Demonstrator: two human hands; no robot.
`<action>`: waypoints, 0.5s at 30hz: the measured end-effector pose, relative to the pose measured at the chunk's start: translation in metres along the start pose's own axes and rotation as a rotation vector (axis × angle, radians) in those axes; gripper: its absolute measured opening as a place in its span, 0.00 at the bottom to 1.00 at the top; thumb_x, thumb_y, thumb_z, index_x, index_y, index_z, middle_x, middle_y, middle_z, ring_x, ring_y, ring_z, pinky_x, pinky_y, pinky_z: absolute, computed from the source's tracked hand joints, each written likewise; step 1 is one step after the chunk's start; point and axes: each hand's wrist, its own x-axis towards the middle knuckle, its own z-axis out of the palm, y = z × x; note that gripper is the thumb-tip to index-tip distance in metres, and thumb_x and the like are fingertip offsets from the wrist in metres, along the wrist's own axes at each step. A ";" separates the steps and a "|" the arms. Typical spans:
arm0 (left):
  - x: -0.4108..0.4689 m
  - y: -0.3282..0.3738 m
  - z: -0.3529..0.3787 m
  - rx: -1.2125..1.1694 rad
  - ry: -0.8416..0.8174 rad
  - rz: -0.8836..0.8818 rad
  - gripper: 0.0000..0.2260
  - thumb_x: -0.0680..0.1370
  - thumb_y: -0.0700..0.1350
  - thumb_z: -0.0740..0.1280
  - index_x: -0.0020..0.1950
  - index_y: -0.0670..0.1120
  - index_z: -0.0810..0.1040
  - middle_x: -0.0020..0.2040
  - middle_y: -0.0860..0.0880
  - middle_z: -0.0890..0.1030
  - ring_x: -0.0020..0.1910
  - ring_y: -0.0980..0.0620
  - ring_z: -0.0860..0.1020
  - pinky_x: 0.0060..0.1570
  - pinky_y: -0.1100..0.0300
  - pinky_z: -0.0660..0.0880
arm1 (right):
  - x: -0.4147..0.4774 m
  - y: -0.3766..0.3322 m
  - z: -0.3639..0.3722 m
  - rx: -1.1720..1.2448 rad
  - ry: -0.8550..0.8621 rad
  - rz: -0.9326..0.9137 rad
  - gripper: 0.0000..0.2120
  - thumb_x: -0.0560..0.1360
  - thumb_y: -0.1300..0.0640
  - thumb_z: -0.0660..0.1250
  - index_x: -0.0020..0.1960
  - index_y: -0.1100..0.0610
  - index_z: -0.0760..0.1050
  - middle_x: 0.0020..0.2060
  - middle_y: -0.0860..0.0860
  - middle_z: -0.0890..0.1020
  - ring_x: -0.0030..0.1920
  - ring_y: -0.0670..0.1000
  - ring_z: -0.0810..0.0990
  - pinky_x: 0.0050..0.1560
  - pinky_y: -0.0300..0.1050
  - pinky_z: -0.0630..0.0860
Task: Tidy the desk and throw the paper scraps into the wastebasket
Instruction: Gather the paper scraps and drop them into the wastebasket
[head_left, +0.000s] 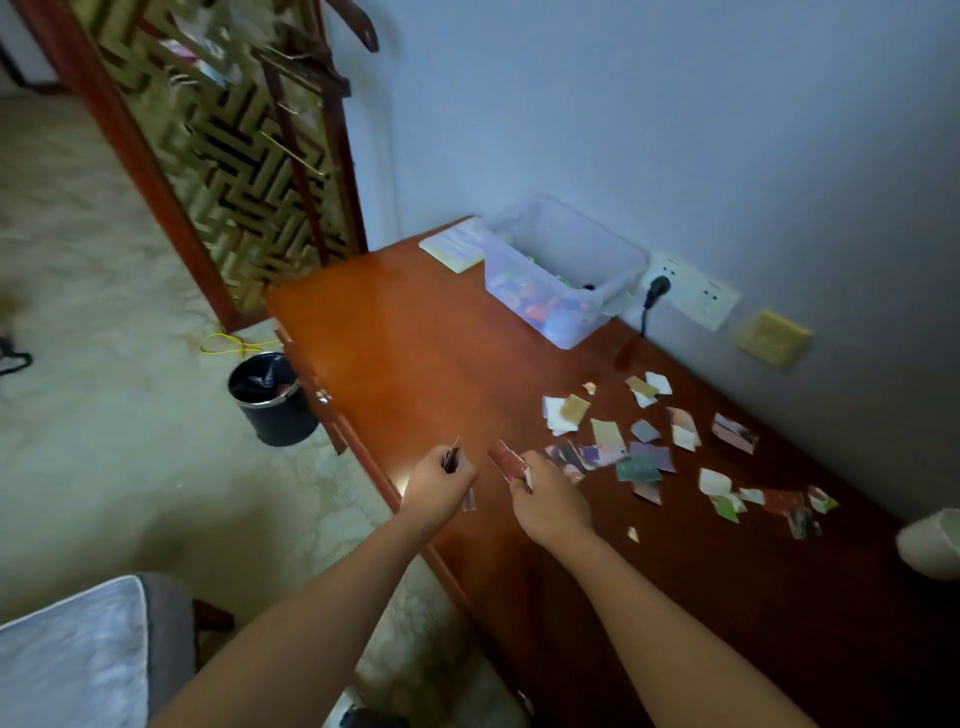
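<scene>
- A reddish-brown wooden desk (415, 338) stands along the wall.
- Torn paper scraps (644, 452) lie scattered on its right part, some overlapping.
- One small scrap (632, 533) lies apart on the near side.
- A clear plastic bin (566, 275) sits at the far end, against the wall.
- A pale booklet (457, 247) lies just left of the bin.
- A white rounded object (930, 540) sits at the right edge, cut off.

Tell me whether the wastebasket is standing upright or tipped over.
Upright. The wastebasket stands on the floor beside the desk, its open rim facing up and a dark liner showing inside.
</scene>
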 end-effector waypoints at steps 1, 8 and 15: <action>0.007 -0.004 -0.020 0.003 0.019 -0.009 0.11 0.76 0.47 0.60 0.41 0.40 0.73 0.25 0.49 0.77 0.29 0.53 0.75 0.39 0.53 0.74 | 0.007 -0.019 0.008 -0.002 -0.002 -0.018 0.09 0.79 0.54 0.59 0.59 0.52 0.70 0.56 0.50 0.77 0.56 0.55 0.78 0.51 0.49 0.75; 0.056 -0.028 -0.166 0.019 0.174 -0.005 0.10 0.74 0.48 0.63 0.37 0.44 0.72 0.33 0.39 0.80 0.32 0.48 0.77 0.42 0.50 0.77 | 0.062 -0.150 0.069 0.016 -0.008 -0.177 0.02 0.79 0.56 0.59 0.50 0.52 0.69 0.46 0.48 0.76 0.44 0.52 0.74 0.37 0.44 0.66; 0.074 -0.058 -0.283 -0.004 0.321 -0.114 0.08 0.72 0.47 0.65 0.38 0.45 0.68 0.30 0.50 0.70 0.31 0.50 0.68 0.33 0.57 0.65 | 0.104 -0.252 0.133 0.016 -0.096 -0.266 0.04 0.79 0.53 0.60 0.52 0.50 0.71 0.45 0.48 0.78 0.41 0.51 0.78 0.38 0.46 0.72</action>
